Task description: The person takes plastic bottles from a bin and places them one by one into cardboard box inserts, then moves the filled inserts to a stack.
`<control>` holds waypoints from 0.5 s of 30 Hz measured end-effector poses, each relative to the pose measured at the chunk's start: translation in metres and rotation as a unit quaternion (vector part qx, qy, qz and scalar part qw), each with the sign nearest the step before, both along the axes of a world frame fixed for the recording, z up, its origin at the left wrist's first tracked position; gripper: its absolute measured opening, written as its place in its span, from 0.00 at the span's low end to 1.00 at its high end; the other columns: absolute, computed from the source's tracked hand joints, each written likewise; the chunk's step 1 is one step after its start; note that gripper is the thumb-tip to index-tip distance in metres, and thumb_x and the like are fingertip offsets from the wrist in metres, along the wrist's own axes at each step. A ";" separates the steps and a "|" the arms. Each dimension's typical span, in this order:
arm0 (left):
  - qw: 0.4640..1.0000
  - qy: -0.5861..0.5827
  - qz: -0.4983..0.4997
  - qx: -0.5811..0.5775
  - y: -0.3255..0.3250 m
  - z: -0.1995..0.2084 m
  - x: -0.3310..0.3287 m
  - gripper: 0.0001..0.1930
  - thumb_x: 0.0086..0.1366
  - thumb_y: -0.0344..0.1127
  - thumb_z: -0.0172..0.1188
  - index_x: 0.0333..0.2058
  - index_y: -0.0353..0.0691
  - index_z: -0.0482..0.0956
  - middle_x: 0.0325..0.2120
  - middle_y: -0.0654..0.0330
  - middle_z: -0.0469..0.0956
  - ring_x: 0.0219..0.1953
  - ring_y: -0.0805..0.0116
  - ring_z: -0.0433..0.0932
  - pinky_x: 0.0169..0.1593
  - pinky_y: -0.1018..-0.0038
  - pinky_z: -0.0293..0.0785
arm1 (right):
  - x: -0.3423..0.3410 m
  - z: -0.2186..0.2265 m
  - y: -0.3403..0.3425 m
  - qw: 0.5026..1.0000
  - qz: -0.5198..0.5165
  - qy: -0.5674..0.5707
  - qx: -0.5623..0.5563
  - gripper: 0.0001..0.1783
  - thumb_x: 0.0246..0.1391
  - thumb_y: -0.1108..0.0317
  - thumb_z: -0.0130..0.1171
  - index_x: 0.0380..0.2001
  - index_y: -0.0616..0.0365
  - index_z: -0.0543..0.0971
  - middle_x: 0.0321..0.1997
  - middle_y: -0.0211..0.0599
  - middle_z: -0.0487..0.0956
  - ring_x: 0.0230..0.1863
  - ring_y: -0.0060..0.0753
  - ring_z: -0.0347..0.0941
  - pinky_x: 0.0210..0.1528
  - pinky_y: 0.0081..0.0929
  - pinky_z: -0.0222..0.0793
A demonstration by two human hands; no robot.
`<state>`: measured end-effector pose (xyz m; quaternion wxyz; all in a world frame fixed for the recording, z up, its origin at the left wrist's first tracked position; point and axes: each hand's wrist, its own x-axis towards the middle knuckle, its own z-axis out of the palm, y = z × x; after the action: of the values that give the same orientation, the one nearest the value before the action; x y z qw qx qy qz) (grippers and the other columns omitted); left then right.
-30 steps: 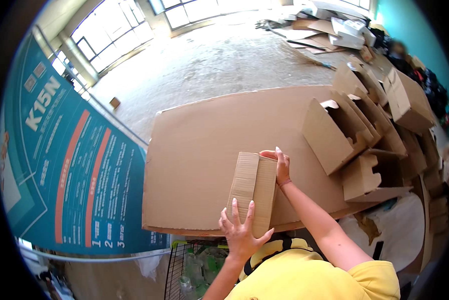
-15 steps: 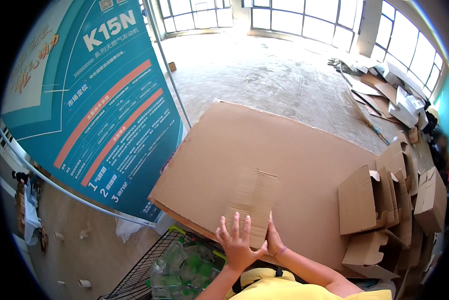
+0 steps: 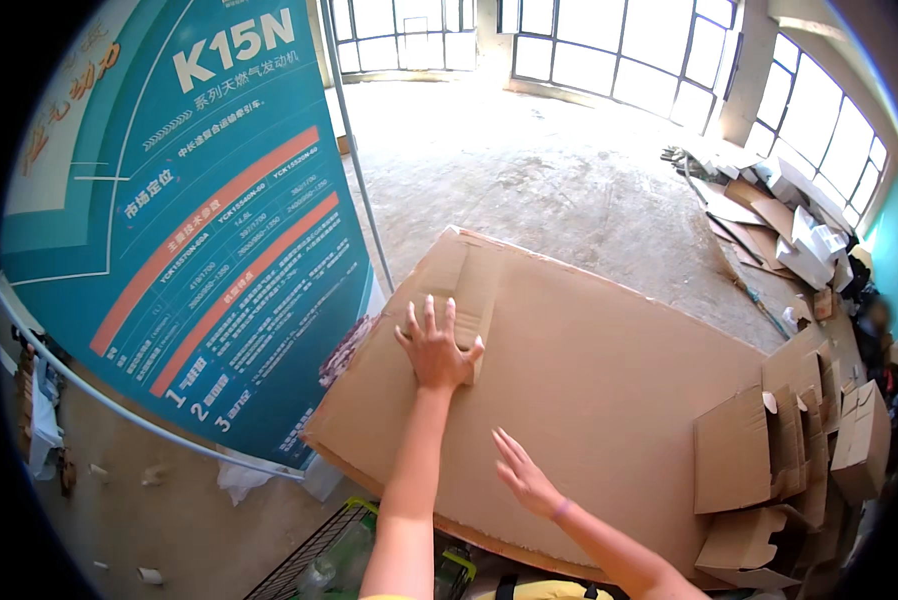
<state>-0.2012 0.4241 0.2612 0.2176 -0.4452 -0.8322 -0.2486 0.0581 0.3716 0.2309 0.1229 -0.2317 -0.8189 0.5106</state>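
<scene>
A small folded piece of brown cardboard [image 3: 478, 290] lies toward the far left corner of a large flat cardboard sheet [image 3: 589, 380]. My left hand [image 3: 437, 345] rests on the small piece with its fingers spread, hiding part of it. Its thumb reaches to the piece's right edge. Over the sheet, nearer to me, my right hand [image 3: 527, 482] is held with its fingers stretched out and nothing in them. A thin band circles that wrist.
A tall teal printed banner [image 3: 239, 230] stands at the left. Below the sheet's near edge is a black wire basket [image 3: 304, 560] with clear plastic bottles. Several opened cardboard boxes [image 3: 734, 450] crowd the right side. Scrap [image 3: 769, 215] is heaped farther back.
The small cardboard piece has moved away from me and leftward to the far corner, under my left hand. My right hand has come off it and stayed nearer.
</scene>
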 end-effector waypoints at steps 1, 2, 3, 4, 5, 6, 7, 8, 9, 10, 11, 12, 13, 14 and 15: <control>1.000 0.003 -0.004 0.004 0.018 -0.002 -0.016 0.40 0.50 0.62 0.59 0.60 0.51 0.72 0.63 0.50 0.65 0.67 0.40 0.54 0.60 0.30 0.49 | 0.024 0.002 -0.006 0.996 -0.011 -0.045 0.081 0.36 0.67 0.47 0.42 0.71 0.53 0.54 0.76 0.46 0.50 0.76 0.53 0.42 0.75 0.44 0.41; 1.000 0.008 -0.005 0.007 0.034 -0.001 -0.033 0.40 0.50 0.64 0.58 0.60 0.51 0.72 0.63 0.50 0.65 0.67 0.41 0.54 0.60 0.29 0.48 | 0.050 0.003 -0.011 0.982 -0.025 -0.088 0.163 0.36 0.66 0.47 0.44 0.70 0.52 0.56 0.76 0.46 0.50 0.75 0.54 0.43 0.74 0.47 0.42; 1.000 0.003 -0.002 -0.012 0.047 0.002 -0.048 0.40 0.50 0.64 0.59 0.61 0.52 0.71 0.64 0.52 0.64 0.68 0.42 0.54 0.61 0.29 0.49 | 0.078 0.001 -0.016 0.961 -0.038 -0.131 0.242 0.35 0.65 0.47 0.46 0.70 0.52 0.58 0.75 0.46 0.51 0.75 0.55 0.45 0.73 0.50 0.43; 1.000 -0.001 0.000 -0.031 0.060 0.005 -0.062 0.41 0.51 0.64 0.59 0.62 0.53 0.69 0.65 0.53 0.63 0.68 0.44 0.54 0.62 0.29 0.49 | 0.108 -0.010 -0.024 0.949 -0.064 -0.167 0.260 0.35 0.63 0.48 0.48 0.69 0.51 0.60 0.75 0.45 0.52 0.74 0.54 0.46 0.73 0.52 0.43; 0.999 -0.006 0.000 -0.049 0.075 0.007 -0.075 0.42 0.51 0.64 0.59 0.64 0.54 0.68 0.66 0.54 0.62 0.69 0.45 0.54 0.62 0.29 0.50 | 0.137 -0.022 -0.033 0.934 -0.091 -0.204 0.278 0.35 0.61 0.49 0.51 0.68 0.51 0.62 0.74 0.44 0.54 0.74 0.53 0.48 0.72 0.54 0.44; 0.998 -0.013 0.000 -0.068 0.086 0.006 -0.088 0.42 0.51 0.67 0.59 0.64 0.56 0.67 0.67 0.56 0.61 0.70 0.47 0.53 0.63 0.28 0.48 | 0.163 -0.033 -0.050 0.930 -0.107 -0.240 0.258 0.35 0.62 0.51 0.51 0.69 0.50 0.59 0.76 0.44 0.51 0.75 0.53 0.43 0.74 0.54 0.36; 0.997 -0.019 -0.009 -0.070 0.100 0.004 -0.097 0.42 0.51 0.67 0.58 0.64 0.57 0.67 0.67 0.56 0.61 0.70 0.47 0.53 0.63 0.28 0.47 | 0.183 -0.039 -0.064 0.923 -0.126 -0.276 0.237 0.36 0.63 0.54 0.51 0.71 0.49 0.57 0.77 0.44 0.49 0.77 0.53 0.37 0.76 0.53 0.29; 0.997 -0.022 -0.018 -0.075 0.112 0.000 -0.105 0.42 0.51 0.68 0.58 0.64 0.58 0.67 0.67 0.57 0.61 0.70 0.47 0.52 0.63 0.28 0.47 | 0.192 -0.039 -0.073 0.919 -0.137 -0.269 0.253 0.36 0.63 0.55 0.51 0.71 0.50 0.57 0.77 0.44 0.49 0.77 0.53 0.37 0.76 0.53 0.30; 0.996 -0.020 -0.019 -0.085 0.114 -0.001 -0.117 0.42 0.52 0.68 0.58 0.64 0.59 0.67 0.67 0.57 0.60 0.70 0.47 0.52 0.64 0.28 0.46 | 0.195 -0.041 -0.081 0.919 -0.141 -0.255 0.264 0.35 0.63 0.55 0.50 0.71 0.52 0.57 0.77 0.44 0.50 0.77 0.53 0.38 0.76 0.54 0.30; 0.993 -0.032 -0.021 -0.111 0.121 -0.001 -0.127 0.43 0.52 0.70 0.57 0.66 0.61 0.64 0.68 0.59 0.58 0.71 0.47 0.49 0.64 0.27 0.42 | 0.191 -0.044 -0.083 0.912 -0.149 -0.267 0.272 0.36 0.62 0.57 0.51 0.70 0.53 0.57 0.76 0.44 0.50 0.77 0.51 0.38 0.76 0.53 0.30; 0.991 -0.043 -0.031 -0.119 0.126 -0.001 -0.135 0.44 0.52 0.71 0.57 0.66 0.62 0.63 0.69 0.59 0.58 0.72 0.47 0.47 0.64 0.26 0.41 | 0.187 -0.045 -0.082 0.908 -0.152 -0.269 0.281 0.36 0.61 0.57 0.51 0.70 0.53 0.57 0.76 0.44 0.50 0.77 0.51 0.39 0.76 0.53 0.31; 0.990 -0.054 -0.040 -0.127 0.131 -0.002 -0.143 0.45 0.52 0.71 0.56 0.67 0.63 0.62 0.69 0.59 0.57 0.72 0.47 0.46 0.64 0.26 0.39 | 0.185 -0.047 -0.080 0.904 -0.155 -0.272 0.291 0.36 0.61 0.56 0.51 0.70 0.53 0.58 0.76 0.44 0.51 0.77 0.50 0.39 0.76 0.53 0.31; 0.988 -0.064 -0.049 -0.133 0.134 0.000 -0.149 0.45 0.52 0.72 0.56 0.67 0.63 0.61 0.69 0.60 0.56 0.72 0.47 0.45 0.65 0.26 0.38 | 0.183 -0.047 -0.078 0.899 -0.157 -0.274 0.302 0.37 0.60 0.56 0.51 0.70 0.53 0.58 0.76 0.44 0.51 0.77 0.50 0.39 0.76 0.54 0.31; 0.983 -0.084 -0.053 -0.151 0.136 0.002 -0.153 0.47 0.51 0.74 0.55 0.68 0.64 0.58 0.70 0.61 0.54 0.73 0.46 0.43 0.65 0.25 0.35 | 0.182 -0.047 -0.076 0.900 -0.159 -0.267 0.305 0.37 0.59 0.56 0.52 0.70 0.53 0.58 0.76 0.44 0.52 0.77 0.50 0.40 0.76 0.54 0.31; 0.984 -0.088 -0.055 -0.147 0.138 0.004 -0.157 0.47 0.51 0.74 0.55 0.68 0.64 0.59 0.70 0.61 0.54 0.73 0.46 0.43 0.65 0.26 0.34 | 0.182 -0.045 -0.074 0.901 -0.160 -0.260 0.308 0.37 0.59 0.56 0.52 0.70 0.53 0.58 0.76 0.44 0.52 0.77 0.50 0.41 0.76 0.54 0.32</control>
<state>-0.3582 0.5621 0.2650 0.0611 -0.4941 -0.8498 -0.1732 0.2402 0.2980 0.1859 0.0513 -0.4346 -0.8900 0.1278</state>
